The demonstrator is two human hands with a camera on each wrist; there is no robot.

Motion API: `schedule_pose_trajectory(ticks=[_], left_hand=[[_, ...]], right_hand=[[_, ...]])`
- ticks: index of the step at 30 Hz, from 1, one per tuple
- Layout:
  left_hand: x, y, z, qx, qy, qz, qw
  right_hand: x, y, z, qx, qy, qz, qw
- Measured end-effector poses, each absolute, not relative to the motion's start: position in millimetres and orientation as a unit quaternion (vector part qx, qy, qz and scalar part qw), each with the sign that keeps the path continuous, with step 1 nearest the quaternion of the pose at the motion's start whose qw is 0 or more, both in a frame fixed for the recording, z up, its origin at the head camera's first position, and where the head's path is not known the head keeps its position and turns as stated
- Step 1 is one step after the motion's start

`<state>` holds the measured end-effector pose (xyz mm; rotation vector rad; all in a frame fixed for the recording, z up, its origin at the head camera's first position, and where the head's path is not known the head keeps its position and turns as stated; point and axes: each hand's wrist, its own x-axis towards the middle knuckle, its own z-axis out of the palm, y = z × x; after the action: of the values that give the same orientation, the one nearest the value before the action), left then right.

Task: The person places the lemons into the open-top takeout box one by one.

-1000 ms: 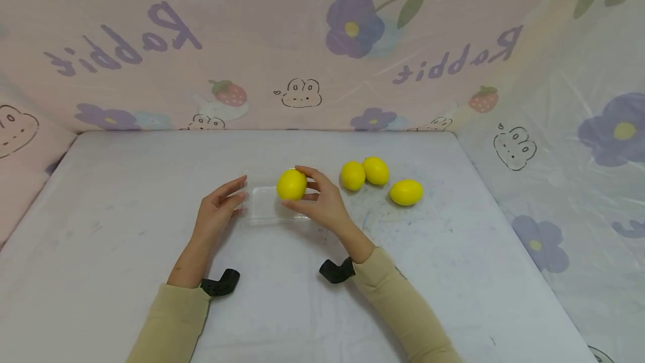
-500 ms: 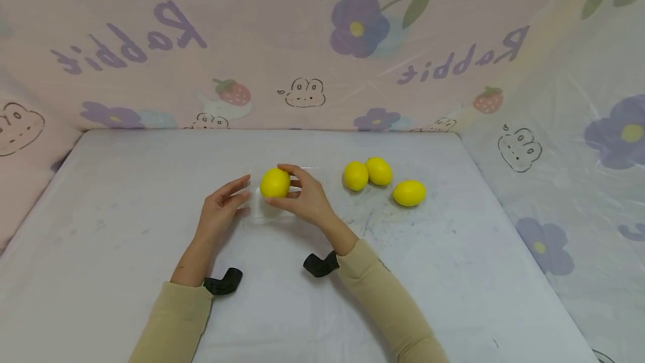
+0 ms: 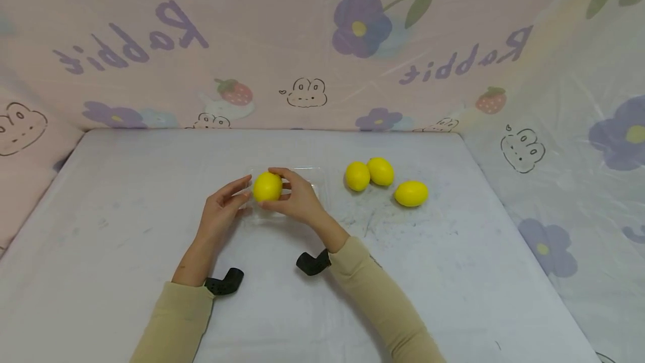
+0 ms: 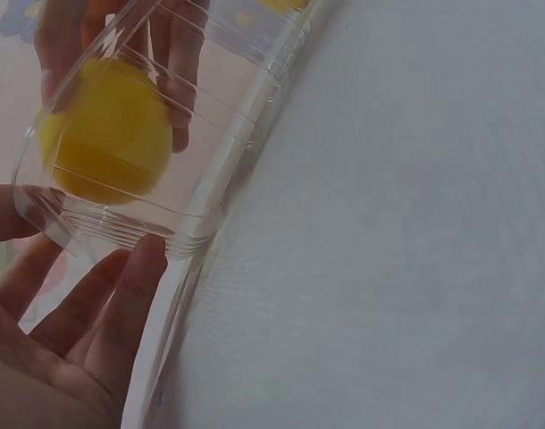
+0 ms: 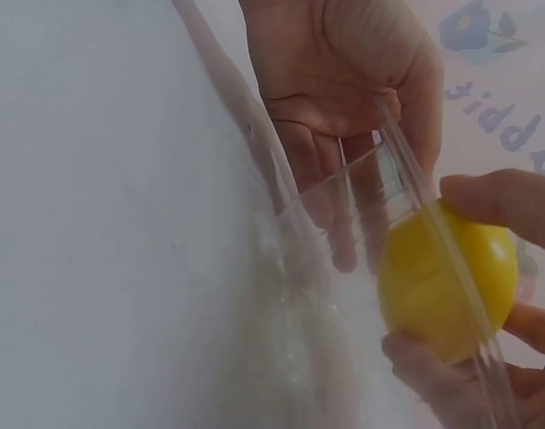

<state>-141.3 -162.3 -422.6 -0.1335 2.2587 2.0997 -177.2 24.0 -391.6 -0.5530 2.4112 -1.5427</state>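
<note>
My right hand grips a yellow lemon between thumb and fingers, at the left end of a clear plastic container. In the left wrist view the lemon shows through the container's transparent wall. The right wrist view has the lemon partly behind the rim and partly above it. My left hand touches the container's ridged left end from outside, fingers extended and spread along it. Whether the lemon rests on the container's bottom cannot be told.
Right of the container, two lemons lie touching each other, and a third lemon lies apart. A white-covered table carries everything. Patterned cloth hangs behind and at the sides.
The right hand has carried the lemon leftward across the container toward its left end, and slightly lower just now. My left hand stays at that end. The loose lemons lie as before.
</note>
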Motion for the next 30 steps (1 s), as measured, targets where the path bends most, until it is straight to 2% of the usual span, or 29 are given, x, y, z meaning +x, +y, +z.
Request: schedule_pose_trajectory(ticks=[16,30], left_hand=[[-140.7,-161.7,-422.0,-0.052,0.735,0.675,0.032],[-141.4,-160.9,-422.6,-0.052,0.727,0.685,0.028]], right_hand=[[-184.6,17.3,-399.3,-0.211,0.869,-0.428,0.135],[-185.8,18.0,-397.3,-0.204,0.875,-0.413,0.150]])
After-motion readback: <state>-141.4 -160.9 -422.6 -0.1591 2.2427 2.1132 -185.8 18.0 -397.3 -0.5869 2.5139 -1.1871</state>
